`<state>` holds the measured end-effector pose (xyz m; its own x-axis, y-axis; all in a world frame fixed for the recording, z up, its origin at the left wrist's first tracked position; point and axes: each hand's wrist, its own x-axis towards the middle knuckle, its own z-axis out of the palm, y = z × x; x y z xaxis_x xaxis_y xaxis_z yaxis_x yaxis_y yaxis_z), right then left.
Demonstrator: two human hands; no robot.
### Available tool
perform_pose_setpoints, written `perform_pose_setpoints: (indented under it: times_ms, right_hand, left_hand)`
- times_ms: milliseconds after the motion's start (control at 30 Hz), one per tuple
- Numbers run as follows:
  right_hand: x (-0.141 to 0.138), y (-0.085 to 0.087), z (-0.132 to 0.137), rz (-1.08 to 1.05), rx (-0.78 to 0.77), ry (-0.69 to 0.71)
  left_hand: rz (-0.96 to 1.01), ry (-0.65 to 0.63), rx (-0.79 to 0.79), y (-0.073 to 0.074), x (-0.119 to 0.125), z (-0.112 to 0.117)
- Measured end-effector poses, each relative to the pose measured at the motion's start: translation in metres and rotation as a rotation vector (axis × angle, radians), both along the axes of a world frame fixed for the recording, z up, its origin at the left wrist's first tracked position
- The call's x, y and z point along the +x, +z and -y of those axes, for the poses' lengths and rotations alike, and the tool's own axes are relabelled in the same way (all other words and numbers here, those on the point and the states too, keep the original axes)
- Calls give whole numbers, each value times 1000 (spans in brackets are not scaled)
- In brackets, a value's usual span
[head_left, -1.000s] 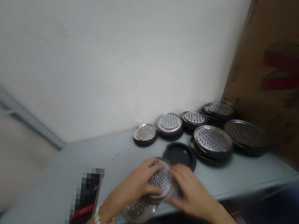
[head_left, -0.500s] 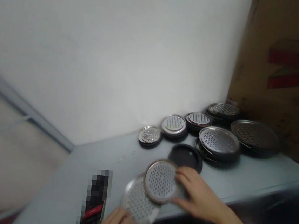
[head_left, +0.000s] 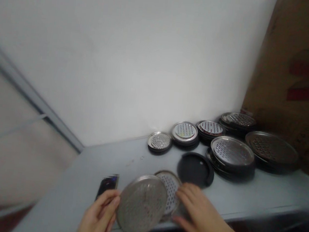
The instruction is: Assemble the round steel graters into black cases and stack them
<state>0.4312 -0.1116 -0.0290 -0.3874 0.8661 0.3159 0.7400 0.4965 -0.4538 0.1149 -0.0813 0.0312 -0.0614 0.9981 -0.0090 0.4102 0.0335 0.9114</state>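
My left hand (head_left: 100, 214) grips the left edge of a round perforated metal tray (head_left: 142, 204) and holds it tilted up near the table's front edge. My right hand (head_left: 202, 217) lies with fingers spread on the rim of a smaller perforated metal tray (head_left: 171, 190) that rests flat on the grey table (head_left: 259, 193), partly hidden behind the tilted tray. Just beyond it sits a black round tray (head_left: 195, 168).
A dark phone (head_left: 106, 185) lies on the table left of my hands. Several stacks of perforated metal trays on black trays (head_left: 231, 152) stand along the white wall and the brown cardboard (head_left: 297, 82) at the right.
My left hand has lifted the larger metal tray from under the smaller one and tilted it up. The right hand stays on the smaller tray. The view has shifted left.
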Motion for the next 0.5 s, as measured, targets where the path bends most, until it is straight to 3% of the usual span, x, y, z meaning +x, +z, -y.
perform_pose_setpoints:
  times_ms: [100, 233, 333, 500]
  right_hand:
    - [-8, -2, 4, 19, -54, 17]
    - [-7, -12, 4, 4, -132, -17]
    - [-7, -15, 3, -14, -197, -46]
    - [-9, -12, 3, -34, -259, -65]
  left_hand:
    - [89, -83, -70, -27, 19, -26]
    - [-158, -98, 28, -54, 25, -49]
    - [-349, -113, 122, -65, 25, -51]
    - [-437, -123, 221, -71, 31, -41]
